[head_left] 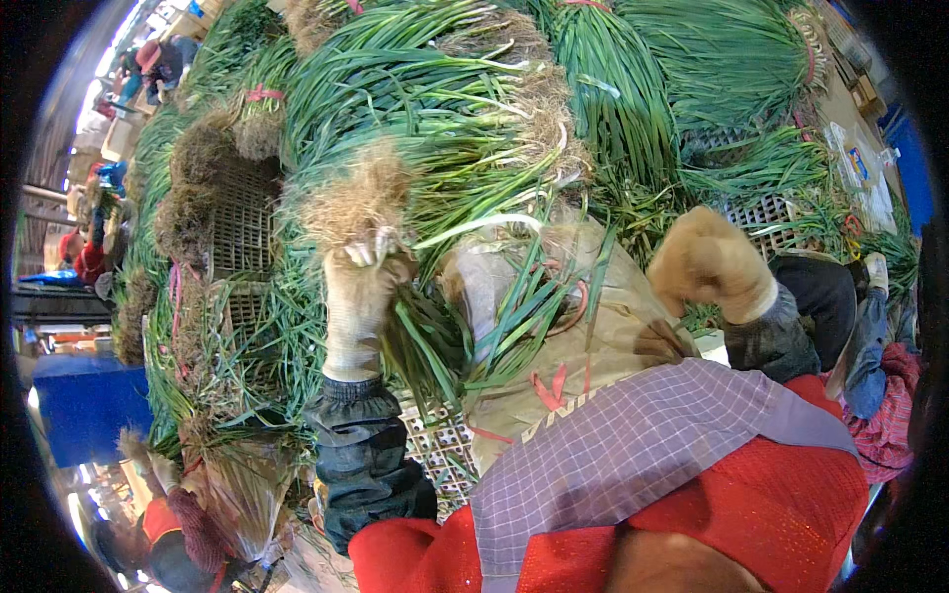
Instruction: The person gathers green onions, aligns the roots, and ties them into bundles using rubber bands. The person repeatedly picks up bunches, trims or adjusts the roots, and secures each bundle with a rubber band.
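Note:
My left hand (367, 282), in a pale knit glove, is closed around a small bunch of garlic chive-like green stalks with roots (363, 193); the roots point up and away, and the leaves hang down beside my lap. My right hand (708, 259), gloved and blurred by motion, is curled at the right; whether it holds anything cannot be told. A large heap of leafy green stalks (415, 111) lies in front of me, roots to the right. Loose leaves and a reddish band (574, 311) rest on the tan cover (541, 363) over my lap.
Tied green bundles (608, 81) lie at the top right, another with a pink tie (263, 94) at the left. Plastic crates (241, 222) show among the roots. A co-worker's sleeve (864, 370) is close at the right; another person (196, 526) works at the lower left.

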